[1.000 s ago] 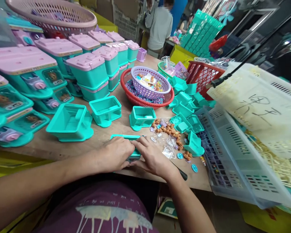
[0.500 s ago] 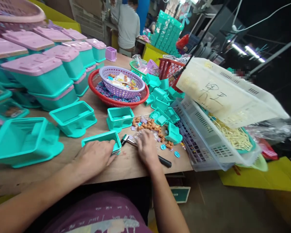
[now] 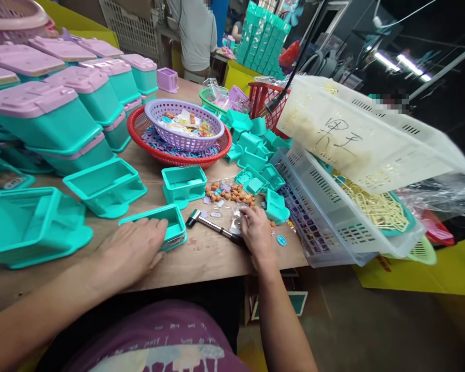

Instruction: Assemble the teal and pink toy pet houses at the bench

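Note:
My left hand [image 3: 130,251] lies on the near side of a teal plastic housing [image 3: 169,224] at the table's front edge, fingers curled over its rim. My right hand [image 3: 257,235] is closed round the dark handle of a small hammer [image 3: 207,222], whose metal head rests on the wood just right of that housing. Beyond the hammer lies a scatter of small brown figures [image 3: 230,194] and clear plastic bits.
Open teal housings [image 3: 104,186] and stacked teal boxes with pink lids [image 3: 46,116] fill the left. A red basket [image 3: 137,124] holds a purple basket [image 3: 155,111]. White crates [image 3: 356,150] overhang the right edge. A person [image 3: 194,36] stands beyond the table's far end.
My right hand has taken hold of the hammer's handle and the hammer has swung clear of the housing. My left hand has slid back along the teal housing. The view shifted slightly.

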A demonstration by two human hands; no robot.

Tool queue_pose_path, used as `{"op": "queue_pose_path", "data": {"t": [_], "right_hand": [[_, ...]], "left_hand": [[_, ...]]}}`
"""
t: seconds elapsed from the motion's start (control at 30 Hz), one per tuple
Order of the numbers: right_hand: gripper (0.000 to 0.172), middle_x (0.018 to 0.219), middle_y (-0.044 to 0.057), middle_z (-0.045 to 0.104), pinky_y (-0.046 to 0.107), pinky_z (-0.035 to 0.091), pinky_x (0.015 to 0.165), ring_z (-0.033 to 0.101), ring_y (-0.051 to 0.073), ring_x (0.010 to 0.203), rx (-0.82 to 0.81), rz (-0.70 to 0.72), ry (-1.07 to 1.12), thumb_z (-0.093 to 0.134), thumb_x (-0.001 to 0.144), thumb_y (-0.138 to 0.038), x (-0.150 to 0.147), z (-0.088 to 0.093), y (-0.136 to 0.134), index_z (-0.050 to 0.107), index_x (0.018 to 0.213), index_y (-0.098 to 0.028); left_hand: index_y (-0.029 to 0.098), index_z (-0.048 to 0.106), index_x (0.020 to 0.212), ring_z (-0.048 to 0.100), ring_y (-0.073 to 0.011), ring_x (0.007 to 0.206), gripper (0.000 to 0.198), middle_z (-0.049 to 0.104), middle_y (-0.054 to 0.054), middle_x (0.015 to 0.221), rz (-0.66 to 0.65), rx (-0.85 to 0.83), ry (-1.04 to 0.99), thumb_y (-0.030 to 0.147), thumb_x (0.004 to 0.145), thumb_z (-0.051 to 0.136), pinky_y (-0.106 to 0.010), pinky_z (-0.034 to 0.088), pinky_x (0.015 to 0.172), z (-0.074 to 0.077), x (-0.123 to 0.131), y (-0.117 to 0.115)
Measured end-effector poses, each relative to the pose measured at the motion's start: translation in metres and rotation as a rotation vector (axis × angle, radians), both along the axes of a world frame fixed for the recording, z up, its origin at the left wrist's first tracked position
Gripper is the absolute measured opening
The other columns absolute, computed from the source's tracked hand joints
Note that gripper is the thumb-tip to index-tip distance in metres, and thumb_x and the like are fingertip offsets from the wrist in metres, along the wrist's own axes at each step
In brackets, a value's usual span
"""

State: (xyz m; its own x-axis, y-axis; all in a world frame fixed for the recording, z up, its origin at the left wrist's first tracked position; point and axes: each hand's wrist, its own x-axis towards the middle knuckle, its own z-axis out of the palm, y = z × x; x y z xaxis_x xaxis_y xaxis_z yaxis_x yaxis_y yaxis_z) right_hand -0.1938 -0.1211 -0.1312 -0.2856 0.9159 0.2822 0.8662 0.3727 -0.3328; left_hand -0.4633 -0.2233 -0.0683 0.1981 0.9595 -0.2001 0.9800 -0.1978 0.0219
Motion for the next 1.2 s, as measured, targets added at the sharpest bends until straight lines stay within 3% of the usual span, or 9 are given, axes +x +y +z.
{"op": "queue_pose_path", "data": {"t": [0.13,0.27,0.5,0.63,0.8,0.87,0.93,1.03,1.2], "right_hand": [[0.028,0.112,0.011,0.061,0.037,0.042,0.086,0.05,0.026,0.106,-0.005,0.105,-0.181,0.042,0.097,-0.027,-0.057,0.012,-0.003,0.064,0.114,-0.022],[0.032,0.117,0.013,0.06,0.042,0.039,0.086,0.047,0.03,0.11,0.018,0.181,-0.316,0.036,0.099,-0.028,-0.095,0.017,0.006,0.063,0.114,-0.022],[0.036,0.113,0.016,0.064,0.046,0.035,0.085,0.048,0.032,0.11,-0.021,0.142,-0.405,0.034,0.097,-0.022,-0.107,0.008,0.027,0.069,0.099,-0.016],[0.035,0.107,0.017,0.065,0.047,0.033,0.086,0.047,0.033,0.111,-0.013,0.172,-0.396,0.034,0.096,-0.02,-0.108,0.008,0.033,0.069,0.098,-0.015],[0.033,0.097,0.017,0.066,0.043,0.038,0.083,0.056,0.029,0.096,0.035,0.075,-0.099,0.032,0.098,-0.023,-0.1,0.026,0.015,0.063,0.098,-0.013],[0.032,0.088,0.01,0.066,0.035,0.042,0.077,0.059,0.022,0.083,-0.045,0.18,0.184,0.03,0.101,-0.028,-0.092,0.038,-0.006,0.06,0.099,-0.017],[0.027,0.084,0.005,0.064,0.029,0.044,0.071,0.059,0.016,0.075,-0.188,0.416,0.401,0.033,0.102,-0.032,-0.085,0.048,-0.03,0.058,0.098,-0.02],[0.02,0.085,0.004,0.06,0.028,0.045,0.071,0.057,0.016,0.077,-0.294,0.644,0.474,0.041,0.1,-0.03,-0.083,0.05,-0.06,0.058,0.094,-0.021],[0.017,0.092,0.007,0.058,0.036,0.046,0.081,0.054,0.021,0.091,-0.18,0.551,0.463,0.047,0.097,-0.026,-0.097,0.039,-0.076,0.064,0.101,-0.023]], "left_hand": [[0.012,0.061,0.095,0.068,-0.0356,0.076,0.026,0.069,-0.018,0.077,0.034,-0.11,0.034,0.023,0.088,0.039,-0.043,0.049,0.067,0.008,0.008,0.0],[0.012,0.059,0.101,0.07,-0.034,0.08,0.028,0.071,-0.018,0.08,0.041,-0.083,0.046,0.027,0.089,0.038,-0.041,0.05,0.068,0.012,0.018,0.002],[0.009,0.057,0.104,0.069,-0.0362,0.085,0.03,0.07,-0.02,0.086,0.101,-0.048,0.027,0.028,0.09,0.038,-0.044,0.051,0.072,0.01,0.028,0.007],[0.012,0.052,0.113,0.068,-0.0315,0.086,0.032,0.07,-0.016,0.092,0.084,-0.138,-0.091,0.027,0.088,0.04,-0.039,0.05,0.073,0.021,0.016,0.008],[0.017,0.054,0.119,0.065,-0.0232,0.094,0.036,0.067,-0.009,0.11,0.067,-0.18,-0.467,0.034,0.09,0.04,-0.032,0.049,0.08,0.034,-0.006,0.015],[0.018,0.056,0.118,0.063,-0.0215,0.098,0.036,0.067,-0.007,0.112,0.052,-0.151,-0.578,0.035,0.091,0.039,-0.03,0.048,0.085,0.034,-0.014,0.019],[0.018,0.059,0.115,0.062,-0.0205,0.099,0.036,0.069,-0.005,0.111,0.048,-0.138,-0.643,0.036,0.092,0.038,-0.029,0.048,0.088,0.033,-0.02,0.022],[0.016,0.061,0.113,0.062,-0.0193,0.097,0.039,0.07,-0.004,0.106,0.032,-0.168,-0.705,0.039,0.094,0.036,-0.028,0.048,0.089,0.031,-0.025,0.027],[0.016,0.06,0.114,0.062,-0.0193,0.098,0.041,0.069,-0.005,0.108,0.015,-0.181,-0.741,0.041,0.096,0.034,-0.029,0.048,0.09,0.03,-0.025,0.027]]}}
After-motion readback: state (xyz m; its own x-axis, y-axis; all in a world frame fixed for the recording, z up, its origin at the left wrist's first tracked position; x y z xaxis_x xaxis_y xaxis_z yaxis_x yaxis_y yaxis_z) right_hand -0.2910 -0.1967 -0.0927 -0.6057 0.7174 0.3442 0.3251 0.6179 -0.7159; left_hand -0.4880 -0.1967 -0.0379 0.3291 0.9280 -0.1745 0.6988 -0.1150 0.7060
